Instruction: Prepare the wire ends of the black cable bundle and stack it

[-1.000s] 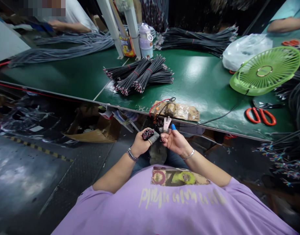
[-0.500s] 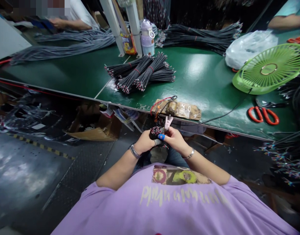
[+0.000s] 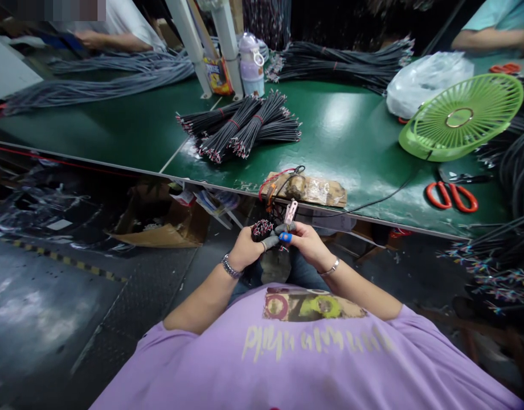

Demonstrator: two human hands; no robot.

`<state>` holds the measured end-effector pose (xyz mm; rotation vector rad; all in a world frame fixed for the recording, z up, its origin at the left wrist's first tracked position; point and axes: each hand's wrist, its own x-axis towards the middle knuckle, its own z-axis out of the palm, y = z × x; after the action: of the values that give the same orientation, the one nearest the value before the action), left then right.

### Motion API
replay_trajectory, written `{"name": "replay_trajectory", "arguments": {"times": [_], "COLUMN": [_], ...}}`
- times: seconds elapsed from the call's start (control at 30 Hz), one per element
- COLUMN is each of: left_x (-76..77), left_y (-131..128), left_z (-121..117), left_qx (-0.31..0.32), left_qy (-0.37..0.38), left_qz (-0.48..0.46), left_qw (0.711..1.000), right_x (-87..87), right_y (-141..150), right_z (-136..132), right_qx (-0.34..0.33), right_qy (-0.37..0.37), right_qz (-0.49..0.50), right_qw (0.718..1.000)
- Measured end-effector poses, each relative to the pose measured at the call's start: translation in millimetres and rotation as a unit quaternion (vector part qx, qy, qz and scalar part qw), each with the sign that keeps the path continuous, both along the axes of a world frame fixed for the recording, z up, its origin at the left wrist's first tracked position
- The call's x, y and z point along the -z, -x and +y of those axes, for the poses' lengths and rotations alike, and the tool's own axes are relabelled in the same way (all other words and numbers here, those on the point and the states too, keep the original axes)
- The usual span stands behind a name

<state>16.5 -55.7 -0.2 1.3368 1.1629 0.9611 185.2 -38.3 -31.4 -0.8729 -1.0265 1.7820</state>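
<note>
My left hand [image 3: 245,247] is wrapped around a bundle of thin dark cables [image 3: 262,229], whose reddish and white wire ends face up. A grey cover sits on its thumb. Close against it, my right hand [image 3: 308,244] is closed, with blue tape around the thumb. A small pale pink clipper-like tool [image 3: 291,212] sticks up from its fingers; its exact kind is not clear. The fingertips of both hands meet beside the bundle, where a few loose wire ends show below. What lies between the fingertips is hidden.
On the green table [image 3: 351,131] lie tied black cable bundles [image 3: 249,125], a taped wooden block [image 3: 315,189], red-handled scissors [image 3: 452,195] and a green fan [image 3: 461,117]. Farther back are a purple bottle [image 3: 252,65] and a plastic bag [image 3: 428,82]. Other people's arms show behind.
The pale pink tool's two prongs stood apart in a V and now appear together. My hands remain close together below the table edge. The whole view has shifted slightly.
</note>
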Motion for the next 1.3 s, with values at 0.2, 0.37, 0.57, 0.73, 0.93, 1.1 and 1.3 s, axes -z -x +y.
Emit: {"name": "replay_trajectory", "arguments": {"times": [0.2,0.37,0.57,0.73,0.93,1.1,1.3], "left_x": [4.4,6.9,-1.4,-0.3,6.5,2.7,-8.7], "left_y": [0.2,-0.4,-2.6,-0.5,1.6,2.1,4.8], "left_z": [-1.7,-2.0,-1.3,0.1,0.6,0.5,4.5], "left_qx": [-0.038,-0.043,-0.021,-0.015,-0.055,0.001,-0.061], "left_qy": [-0.036,-0.041,-0.030,-0.031,-0.043,-0.019,-0.056], "left_qz": [0.037,0.041,0.033,0.024,0.052,0.019,-0.037], "left_qw": [0.998,0.997,0.999,0.999,0.996,1.000,0.996], "right_x": [-3.8,-0.6,4.9,0.6,-8.4,-1.2,-0.4], "right_y": [-6.3,-7.5,-9.1,-9.6,-13.5,-13.8,-11.6], "right_z": [0.7,2.6,2.7,2.0,8.6,11.9,22.9], "right_qx": [-0.047,-0.053,-0.068,-0.043,-0.054,-0.116,-0.047], "right_qy": [0.107,0.137,0.149,0.086,-0.043,0.074,0.173], "right_qz": [0.095,0.101,0.116,0.063,-0.053,-0.009,0.126], "right_qw": [0.989,0.984,0.980,0.993,0.996,0.990,0.976]}}
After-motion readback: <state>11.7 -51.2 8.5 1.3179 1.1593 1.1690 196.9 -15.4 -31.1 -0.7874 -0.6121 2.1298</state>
